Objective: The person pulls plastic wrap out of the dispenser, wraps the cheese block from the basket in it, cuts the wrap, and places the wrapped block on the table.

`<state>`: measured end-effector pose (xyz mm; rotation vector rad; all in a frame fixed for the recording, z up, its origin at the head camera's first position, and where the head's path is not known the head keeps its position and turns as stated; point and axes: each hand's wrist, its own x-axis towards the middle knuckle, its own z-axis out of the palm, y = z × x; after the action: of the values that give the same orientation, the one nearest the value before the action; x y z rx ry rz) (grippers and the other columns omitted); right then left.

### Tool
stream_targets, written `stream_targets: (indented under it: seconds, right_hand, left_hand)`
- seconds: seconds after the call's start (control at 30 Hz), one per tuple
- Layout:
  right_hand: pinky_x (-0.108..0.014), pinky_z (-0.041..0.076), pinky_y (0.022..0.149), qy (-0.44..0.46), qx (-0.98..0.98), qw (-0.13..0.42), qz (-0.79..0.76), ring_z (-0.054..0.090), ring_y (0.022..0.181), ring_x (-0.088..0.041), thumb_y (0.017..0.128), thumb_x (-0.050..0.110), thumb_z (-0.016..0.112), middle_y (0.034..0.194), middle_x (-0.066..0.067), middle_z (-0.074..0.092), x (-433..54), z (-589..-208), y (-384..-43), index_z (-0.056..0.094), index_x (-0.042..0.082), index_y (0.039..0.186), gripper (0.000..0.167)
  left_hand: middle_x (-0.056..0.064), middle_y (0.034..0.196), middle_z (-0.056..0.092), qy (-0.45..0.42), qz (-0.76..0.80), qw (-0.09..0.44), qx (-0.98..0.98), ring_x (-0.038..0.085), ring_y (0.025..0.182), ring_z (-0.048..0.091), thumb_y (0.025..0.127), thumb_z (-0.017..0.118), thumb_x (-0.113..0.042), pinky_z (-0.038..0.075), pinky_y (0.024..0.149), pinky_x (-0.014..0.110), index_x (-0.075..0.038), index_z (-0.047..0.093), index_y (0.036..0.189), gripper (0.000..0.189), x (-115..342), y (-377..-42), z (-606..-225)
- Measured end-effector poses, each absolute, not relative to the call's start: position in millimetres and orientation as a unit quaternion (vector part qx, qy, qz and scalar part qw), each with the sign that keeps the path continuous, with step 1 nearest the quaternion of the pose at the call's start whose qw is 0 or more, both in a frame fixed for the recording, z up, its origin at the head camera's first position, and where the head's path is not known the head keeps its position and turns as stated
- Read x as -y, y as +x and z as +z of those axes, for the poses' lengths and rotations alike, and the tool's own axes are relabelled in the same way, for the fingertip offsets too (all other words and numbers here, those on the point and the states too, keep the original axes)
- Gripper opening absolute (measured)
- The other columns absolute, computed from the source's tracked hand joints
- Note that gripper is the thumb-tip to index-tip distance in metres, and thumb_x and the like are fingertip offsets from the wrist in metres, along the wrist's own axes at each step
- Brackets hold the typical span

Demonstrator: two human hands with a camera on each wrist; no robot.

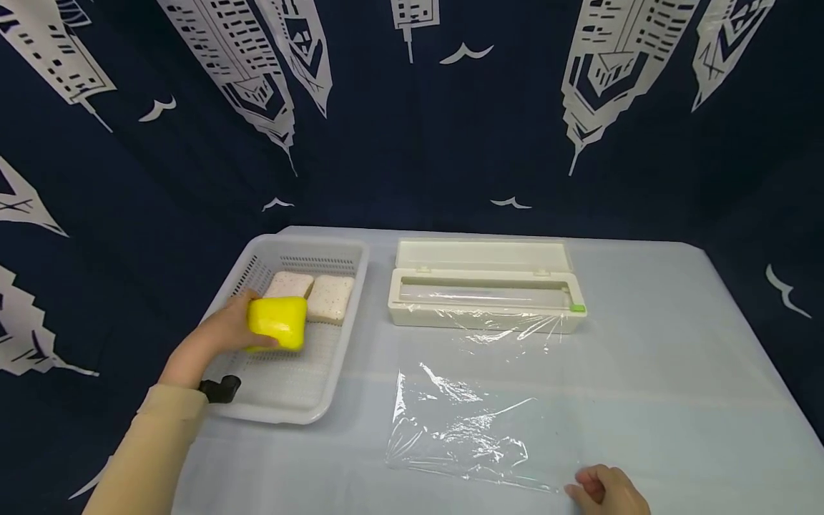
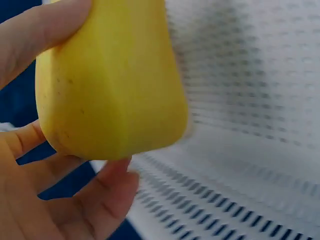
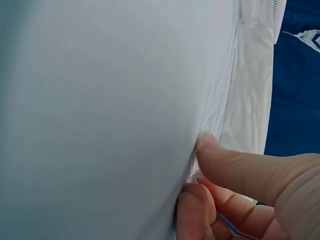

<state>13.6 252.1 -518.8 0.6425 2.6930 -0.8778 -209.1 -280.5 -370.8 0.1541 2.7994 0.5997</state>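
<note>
At left, a yellow block [image 1: 283, 318] is grasped by the curled fingers of the left hand [image 1: 222, 327] and held over a white basket [image 1: 277, 390]; whether the basket is touched by it cannot be told. Two pale slices [image 1: 331, 299] are laid side by side in the basket, just beyond the block. At centre, clear film [image 1: 466, 433] is spread from an open box [image 1: 415, 316] over the bench [image 1: 682, 357]. At right, the film's near corner is pinched by the fingers of the right hand [image 1: 610, 492].

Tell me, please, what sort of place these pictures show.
Probably a staged tabletop work area: printed navy fabric backs and flanks a white table, on which stand a cling-film dispenser and a white basket.
</note>
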Motion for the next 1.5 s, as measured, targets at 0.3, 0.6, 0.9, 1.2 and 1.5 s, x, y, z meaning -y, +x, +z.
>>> stream_targets:
  seconds: [0.3,0.6,0.9,1.2,1.5]
  right_hand:
    - [-0.022,0.043,0.059,0.181,-0.931,0.106,-0.299,0.055,0.071,-0.013,0.079,0.012,0.078,0.080,-0.005,0.057,-251,-505,8,0.066,-0.001,0.089,0.021]
    - [-0.022,0.043,0.060,0.167,-0.937,0.099,-0.291,0.054,0.072,-0.013,0.079,0.012,0.078,0.081,-0.005,0.057,-251,-501,4,0.064,-0.002,0.090,0.023]
    - [-0.021,0.044,0.062,0.156,-0.941,0.092,-0.286,0.052,0.072,-0.010,0.080,0.014,0.078,0.084,-0.003,0.058,-254,-501,4,0.065,0.000,0.092,0.023]
    - [-0.023,0.045,0.062,0.175,-0.931,0.095,-0.306,0.056,0.072,-0.011,0.080,0.014,0.078,0.082,-0.002,0.064,-254,-500,7,0.064,-0.001,0.093,0.025]
    - [-0.028,0.041,0.059,0.197,-0.927,0.097,-0.303,0.058,0.066,-0.012,0.081,0.014,0.075,0.074,-0.001,0.067,-248,-494,7,0.065,0.000,0.089,0.019]
  left_hand:
    - [0.030,0.132,0.040,0.098,0.262,0.051,-0.959,0.042,0.111,0.047,0.075,0.086,-0.028,0.044,0.096,0.058,0.009,0.021,0.142,0.100,253,-180,-338]
    - [0.021,0.134,0.040,0.144,0.329,0.030,-0.933,0.038,0.113,0.052,0.074,0.087,-0.032,0.051,0.090,0.052,-0.005,0.021,0.147,0.102,202,-149,-332]
    - [0.012,0.130,0.052,0.160,0.398,0.088,-0.899,0.028,0.107,0.059,0.066,0.091,-0.037,0.052,0.089,0.044,-0.013,0.031,0.145,0.102,127,-123,-368]
    - [0.011,0.129,0.049,0.165,0.410,0.101,-0.891,0.026,0.104,0.056,0.067,0.089,-0.042,0.050,0.091,0.044,-0.008,0.033,0.142,0.100,50,-106,-419]
    - [0.009,0.126,0.048,0.134,0.413,0.139,-0.890,0.019,0.091,0.053,0.065,0.090,-0.039,0.046,0.079,0.034,-0.008,0.035,0.141,0.099,25,-108,-434]
